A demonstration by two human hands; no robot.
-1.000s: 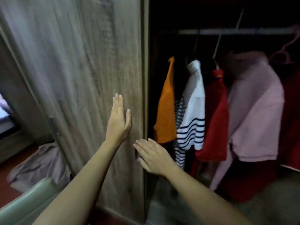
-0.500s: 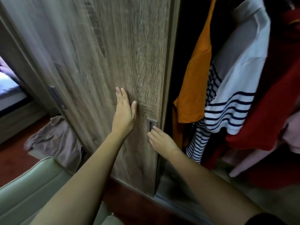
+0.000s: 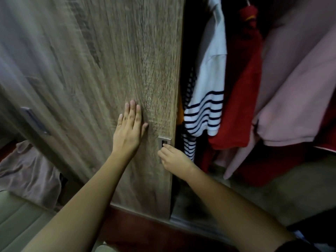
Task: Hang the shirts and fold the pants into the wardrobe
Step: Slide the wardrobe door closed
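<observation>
The left grip (image 3: pixel 128 131) lies flat against the sliding wardrobe door (image 3: pixel 109 60), fingers straight and grasping nothing. The right grip (image 3: pixel 174 158) is curled, its fingertips hooked into the recessed handle (image 3: pixel 164 141) close to the door's free edge.

That edge stands upright, and the open bay lies directly right of it. 3 shirts hang there in plain sight: a striped shirt (image 3: pixel 209 99) nearest the edge, then a red shirt (image 3: pixel 240 88) and a pink shirt (image 3: pixel 294 99). A sliver of orange shirt (image 3: pixel 180 113) shows right at the edge.

The right grip is nearer both handle and shirts, so it likely steers any sideways slide while the flat palm steadies the panel. A crumpled garment (image 3: pixel 27 171) lies on the floor, well apart at the far left.
</observation>
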